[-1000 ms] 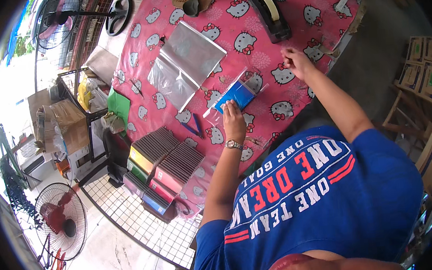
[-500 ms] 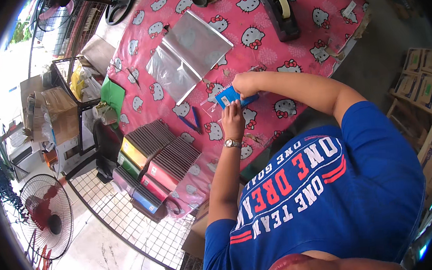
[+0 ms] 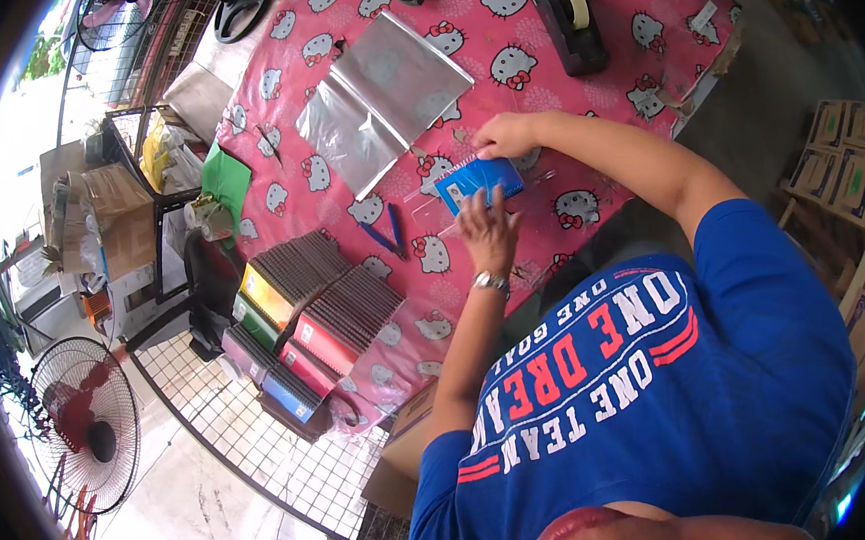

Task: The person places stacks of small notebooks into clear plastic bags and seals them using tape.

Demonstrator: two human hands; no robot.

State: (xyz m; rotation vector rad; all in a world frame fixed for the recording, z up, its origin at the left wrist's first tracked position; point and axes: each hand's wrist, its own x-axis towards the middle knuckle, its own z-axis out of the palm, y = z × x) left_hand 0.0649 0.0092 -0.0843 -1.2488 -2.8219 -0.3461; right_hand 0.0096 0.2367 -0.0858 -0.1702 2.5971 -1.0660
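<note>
A small blue spiral notebook point(image 3: 482, 180) lies on the pink tablecloth, with a clear plastic sleeve point(image 3: 433, 213) showing beyond its edges. My left hand point(image 3: 488, 230) has its fingers spread at the notebook's near edge, fingertips over the cover. At the far edge, by the binding, my right hand point(image 3: 508, 135) is curled closed with its fingertips on the notebook's corner. Left of the notebook lies a pair of blue-handled pliers or nippers point(image 3: 386, 235). A stack of clear plastic sleeves point(image 3: 385, 98) spreads beyond my hands.
Several bundles of coloured spiral notebooks point(image 3: 301, 324) stand at the table's left edge. A black tape dispenser point(image 3: 568, 22) sits at the far right, a green sheet point(image 3: 227, 187) at the left edge. A fan point(image 3: 87, 425) stands at left; cartons point(image 3: 837, 176) are stacked at right.
My left hand has drawn back from the notebook's face and spread its fingers. My right hand has shifted away from me to the far corner, leaving more of the blue cover visible.
</note>
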